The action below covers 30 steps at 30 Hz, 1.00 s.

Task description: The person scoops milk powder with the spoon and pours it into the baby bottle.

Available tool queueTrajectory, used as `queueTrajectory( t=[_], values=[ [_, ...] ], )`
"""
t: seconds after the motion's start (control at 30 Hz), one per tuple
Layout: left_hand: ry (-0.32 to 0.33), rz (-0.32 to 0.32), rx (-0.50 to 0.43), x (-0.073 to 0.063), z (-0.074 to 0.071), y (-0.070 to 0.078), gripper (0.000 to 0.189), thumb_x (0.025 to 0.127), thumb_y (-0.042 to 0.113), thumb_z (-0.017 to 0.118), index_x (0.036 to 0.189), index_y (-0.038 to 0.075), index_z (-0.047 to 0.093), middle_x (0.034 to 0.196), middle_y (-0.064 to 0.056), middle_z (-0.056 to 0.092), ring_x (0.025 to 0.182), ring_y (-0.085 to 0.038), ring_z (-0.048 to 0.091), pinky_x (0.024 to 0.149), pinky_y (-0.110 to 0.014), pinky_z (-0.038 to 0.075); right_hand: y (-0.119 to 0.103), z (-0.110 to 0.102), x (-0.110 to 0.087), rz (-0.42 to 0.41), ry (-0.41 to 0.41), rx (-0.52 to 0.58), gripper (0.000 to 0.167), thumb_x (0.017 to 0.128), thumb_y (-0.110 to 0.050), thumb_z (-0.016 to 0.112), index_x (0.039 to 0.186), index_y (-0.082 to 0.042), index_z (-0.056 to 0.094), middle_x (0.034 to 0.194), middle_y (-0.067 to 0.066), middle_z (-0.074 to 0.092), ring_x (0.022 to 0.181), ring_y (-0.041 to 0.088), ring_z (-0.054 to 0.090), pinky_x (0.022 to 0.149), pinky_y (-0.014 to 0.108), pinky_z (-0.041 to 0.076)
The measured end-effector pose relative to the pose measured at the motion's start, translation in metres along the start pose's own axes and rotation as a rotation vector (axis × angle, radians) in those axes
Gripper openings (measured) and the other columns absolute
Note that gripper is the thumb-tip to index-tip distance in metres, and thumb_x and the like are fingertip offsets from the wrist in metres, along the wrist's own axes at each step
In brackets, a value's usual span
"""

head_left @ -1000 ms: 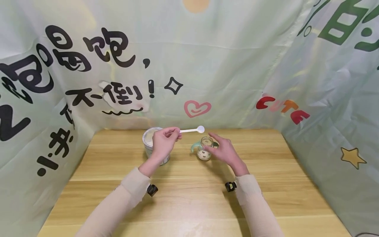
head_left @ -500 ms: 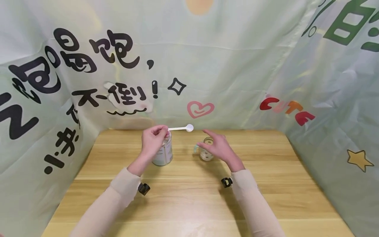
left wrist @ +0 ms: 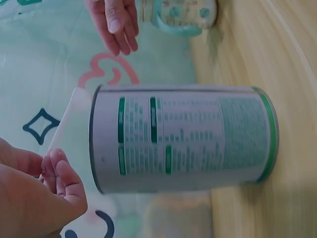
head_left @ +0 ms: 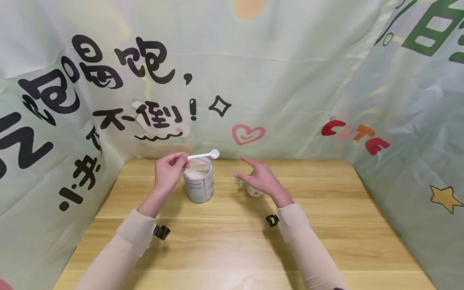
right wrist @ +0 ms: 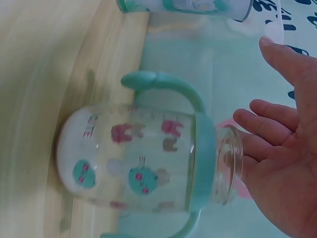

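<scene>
One white spoon [head_left: 200, 156], long-handled, is pinched by its handle end between the thumb and fingers of the left hand [head_left: 168, 171]; its small round bowl is held above the rim of the can.

One can [head_left: 199, 191], lidless, is stood upright on the wooden table [head_left: 217, 249]; pale powder [head_left: 197, 174] is seen inside, and its side is printed with green panels and small text.

One clear bottle [right wrist: 124, 153], uncapped, is stood upright on the table to the right of the can, well apart from it. It is fitted with a green collar [right wrist: 202, 163] and two green handles, and is decorated with small animal faces.

One right hand [head_left: 262, 177] is held with fingers extended and thumb spread, beside the bottle's neck; whether the glass is touched cannot be told.
</scene>
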<state>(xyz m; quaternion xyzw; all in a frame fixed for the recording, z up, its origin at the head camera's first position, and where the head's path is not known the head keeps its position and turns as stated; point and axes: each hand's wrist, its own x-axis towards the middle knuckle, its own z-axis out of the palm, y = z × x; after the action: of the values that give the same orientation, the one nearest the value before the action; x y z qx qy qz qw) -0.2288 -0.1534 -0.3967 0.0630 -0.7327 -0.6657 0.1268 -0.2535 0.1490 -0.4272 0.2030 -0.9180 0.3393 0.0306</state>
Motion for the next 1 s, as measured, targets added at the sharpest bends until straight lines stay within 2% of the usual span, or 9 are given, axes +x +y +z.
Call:
queueTrajectory(
  t=[0.03, 0.1, 0.17, 0.23, 0.27, 0.33, 0.63, 0.87, 1.0],
  values=[
    [0.002, -0.002, 0.007, 0.0, -0.003, -0.001, 0.028, 0.102, 0.015, 0.07, 0.12, -0.006, 0.074, 0.081, 0.006, 0.074, 0.073, -0.002, 0.07, 0.078, -0.02, 0.062, -0.001, 0.001, 0.001, -0.004, -0.003, -0.001, 0.075, 0.096, -0.047, 0.076, 0.156, -0.01, 0.051, 0.091, 0.021, 0.074, 0.05, 0.01, 0.041, 0.095, 0.048, 0.056],
    [0.007, -0.005, 0.012, 0.001, -0.007, -0.002, 0.028, 0.102, 0.015, 0.07, 0.12, -0.006, 0.074, 0.083, 0.003, 0.075, 0.074, -0.002, 0.07, 0.078, -0.02, 0.062, -0.004, 0.004, 0.005, -0.012, -0.003, -0.01, 0.075, 0.095, -0.048, 0.076, 0.155, -0.01, 0.052, 0.121, 0.02, 0.075, 0.064, 0.017, 0.054, 0.103, 0.05, 0.055],
    [0.012, -0.003, 0.01, 0.001, -0.011, -0.003, 0.028, 0.102, 0.015, 0.07, 0.119, -0.006, 0.074, 0.086, -0.001, 0.077, 0.074, -0.002, 0.07, 0.078, -0.021, 0.062, -0.008, 0.007, 0.008, -0.017, -0.003, -0.024, 0.076, 0.094, -0.05, 0.076, 0.155, -0.011, 0.053, 0.146, 0.015, 0.065, 0.088, 0.024, 0.066, 0.11, 0.053, 0.052],
    [0.017, 0.0, 0.01, 0.001, -0.015, -0.004, 0.028, 0.101, 0.015, 0.07, 0.119, -0.007, 0.074, 0.088, -0.005, 0.078, 0.074, -0.003, 0.07, 0.076, -0.019, 0.061, -0.012, 0.011, 0.011, -0.017, -0.019, -0.01, 0.078, 0.094, -0.052, 0.076, 0.156, -0.012, 0.051, 0.152, 0.012, 0.061, 0.113, 0.031, 0.069, 0.112, 0.054, 0.05],
    [0.021, 0.001, 0.007, 0.001, -0.017, -0.005, 0.028, 0.101, 0.014, 0.07, 0.119, -0.007, 0.074, 0.088, -0.005, 0.078, 0.074, -0.003, 0.07, 0.075, -0.019, 0.061, -0.014, 0.012, 0.013, -0.02, -0.025, -0.006, 0.079, 0.094, -0.053, 0.076, 0.157, -0.012, 0.051, 0.155, 0.01, 0.058, 0.127, 0.032, 0.066, 0.114, 0.054, 0.049],
    [0.029, 0.004, 0.008, 0.001, -0.022, -0.006, 0.028, 0.101, 0.014, 0.07, 0.119, -0.009, 0.073, 0.086, -0.004, 0.078, 0.072, -0.003, 0.07, 0.074, -0.018, 0.061, -0.017, 0.016, 0.015, -0.03, -0.041, 0.013, 0.082, 0.093, -0.054, 0.076, 0.158, -0.012, 0.048, 0.158, 0.009, 0.056, 0.14, 0.034, 0.058, 0.115, 0.054, 0.048],
    [0.037, 0.015, 0.04, -0.002, -0.035, -0.006, 0.029, 0.101, 0.013, 0.07, 0.117, -0.01, 0.073, 0.076, 0.008, 0.074, 0.07, 0.0, 0.069, 0.072, -0.016, 0.06, -0.032, 0.033, 0.026, -0.093, -0.102, 0.051, 0.088, 0.091, -0.054, 0.079, 0.161, -0.012, 0.044, 0.163, 0.013, 0.047, 0.149, 0.034, 0.048, 0.122, 0.051, 0.041],
    [0.047, 0.026, 0.044, -0.001, -0.041, -0.009, 0.029, 0.1, 0.012, 0.07, 0.115, -0.013, 0.073, 0.072, 0.012, 0.072, 0.068, 0.0, 0.069, 0.07, -0.015, 0.059, -0.041, 0.047, 0.032, -0.139, -0.099, 0.038, 0.089, 0.089, -0.053, 0.082, 0.16, -0.014, 0.046, 0.16, 0.012, 0.052, 0.145, 0.033, 0.054, 0.12, 0.05, 0.044],
    [0.057, 0.036, 0.056, -0.001, -0.045, -0.011, 0.028, 0.1, 0.012, 0.069, 0.114, -0.013, 0.073, 0.07, 0.015, 0.071, 0.068, 0.001, 0.068, 0.07, -0.015, 0.059, -0.046, 0.053, 0.034, -0.137, -0.103, 0.049, 0.092, 0.088, -0.053, 0.082, 0.161, -0.012, 0.043, 0.161, 0.013, 0.051, 0.146, 0.034, 0.053, 0.12, 0.051, 0.044]
  ],
)
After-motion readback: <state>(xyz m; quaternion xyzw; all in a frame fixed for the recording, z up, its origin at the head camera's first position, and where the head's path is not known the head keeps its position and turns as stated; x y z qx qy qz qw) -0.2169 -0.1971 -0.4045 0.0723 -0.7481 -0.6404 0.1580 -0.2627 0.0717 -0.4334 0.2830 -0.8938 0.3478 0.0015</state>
